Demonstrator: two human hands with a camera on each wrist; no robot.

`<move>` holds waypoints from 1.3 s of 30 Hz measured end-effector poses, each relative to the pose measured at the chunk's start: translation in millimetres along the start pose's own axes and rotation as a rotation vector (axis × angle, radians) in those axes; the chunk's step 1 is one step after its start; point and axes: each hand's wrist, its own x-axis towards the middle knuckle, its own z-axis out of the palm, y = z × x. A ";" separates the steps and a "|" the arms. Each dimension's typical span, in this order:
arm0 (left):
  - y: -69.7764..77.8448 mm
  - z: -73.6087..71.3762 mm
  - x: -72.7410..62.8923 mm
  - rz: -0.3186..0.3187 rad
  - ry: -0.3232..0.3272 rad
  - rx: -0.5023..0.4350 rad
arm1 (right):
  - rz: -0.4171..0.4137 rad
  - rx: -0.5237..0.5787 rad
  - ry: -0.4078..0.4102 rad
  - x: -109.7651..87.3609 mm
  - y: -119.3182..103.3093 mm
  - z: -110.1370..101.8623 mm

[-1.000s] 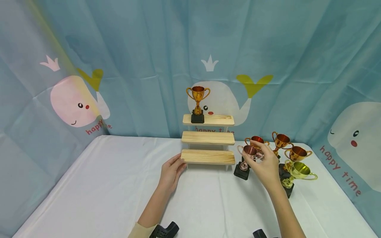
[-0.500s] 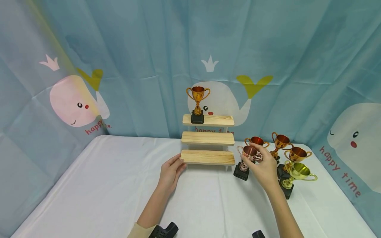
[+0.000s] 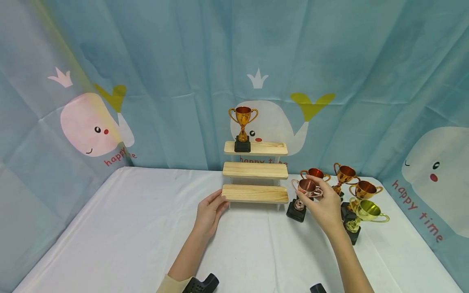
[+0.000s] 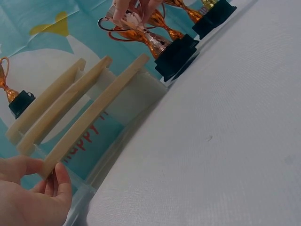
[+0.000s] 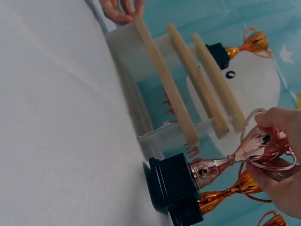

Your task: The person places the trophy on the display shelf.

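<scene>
A three-step wooden shelf [image 3: 255, 193] stands at the middle back of the table. My left hand [image 3: 209, 212] pinches the left end of its lowest board, thumb and fingers on either side of the wood in the left wrist view. A gold trophy cup [image 3: 243, 118] on a black base stands at the left of the top board. Right of the shelf, my right hand [image 3: 326, 205] pinches the bowl of a rose-pink trophy cup [image 5: 256, 147] between thumb and fingers. That cup leans slightly, its black base [image 3: 296, 210] close over the tablecloth.
Behind and right of my right hand stand several more trophy cups: a red-orange one [image 3: 316, 174], two orange-gold ones, among them a far one [image 3: 345, 174], and a yellow-gold one [image 3: 367, 211] in front. A white cloth [image 3: 146, 236] covers the table. Blue whale-print curtains [image 3: 176, 81] enclose the back and sides.
Very little differs. My right fingers have settled slightly lower on the rose-pink cup since a second ago, and the cup stays in place. My left hand keeps its hold on the shelf.
</scene>
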 end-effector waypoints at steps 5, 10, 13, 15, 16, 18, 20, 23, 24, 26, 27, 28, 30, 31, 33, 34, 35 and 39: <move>-0.3 -0.4 0.0 -0.004 0.003 0.001 | -0.003 -0.008 -0.013 -1.1 -6.6 -4.0; -0.3 -0.9 -0.3 -0.006 0.005 0.002 | 0.011 -0.023 -0.035 -1.3 -14.6 -10.5; -0.2 -1.2 -0.1 -0.006 0.007 -0.004 | 0.005 -0.015 -0.041 -1.3 -19.4 -14.4; -0.2 -1.5 0.1 -0.007 0.009 -0.008 | 0.001 -0.008 -0.045 -1.5 -22.5 -16.6; -0.2 -1.6 0.2 -0.008 0.010 -0.011 | 0.002 -0.003 -0.048 -1.7 -24.0 -17.5; -0.2 -1.8 0.2 -0.010 0.014 -0.014 | 0.005 0.002 -0.055 -2.2 -26.5 -19.3; -0.1 -1.6 0.2 -0.013 0.016 -0.015 | 0.007 0.000 -0.069 -2.8 -29.5 -21.4; 0.2 -0.8 0.1 -0.015 0.019 -0.014 | 0.004 0.004 -0.082 -2.9 -34.2 -25.5; 0.4 -0.5 0.0 -0.019 0.021 -0.017 | 0.000 0.011 -0.084 -2.8 -35.5 -26.8; 0.5 0.0 -0.1 -0.021 0.022 -0.019 | -0.007 0.023 -0.080 -2.3 -38.3 -29.5; 0.7 0.2 -0.1 -0.023 0.023 -0.020 | -0.011 0.031 -0.078 -2.1 -39.0 -30.4; 0.8 0.3 -0.2 -0.024 0.023 -0.020 | -0.017 0.037 -0.075 -2.0 -39.6 -31.2; 1.1 0.3 -0.1 -0.026 0.027 -0.018 | -0.028 0.049 -0.070 -1.7 -40.4 -32.2; 1.4 0.4 -0.1 -0.025 0.027 -0.016 | -0.034 0.050 -0.068 -1.7 -40.7 -32.6; 1.5 0.3 0.2 -0.023 0.027 -0.012 | -0.042 0.056 -0.066 -1.4 -41.6 -33.2; 1.5 0.2 0.5 -0.022 0.027 -0.009 | -0.046 0.058 -0.063 -1.2 -42.3 -33.6; 1.5 0.3 1.0 -0.024 0.028 -0.010 | -0.050 0.056 -0.061 -0.9 -43.0 -33.8; 0.8 0.0 2.4 -0.029 0.034 -0.009 | -0.074 0.048 -0.049 2.2 -46.8 -34.1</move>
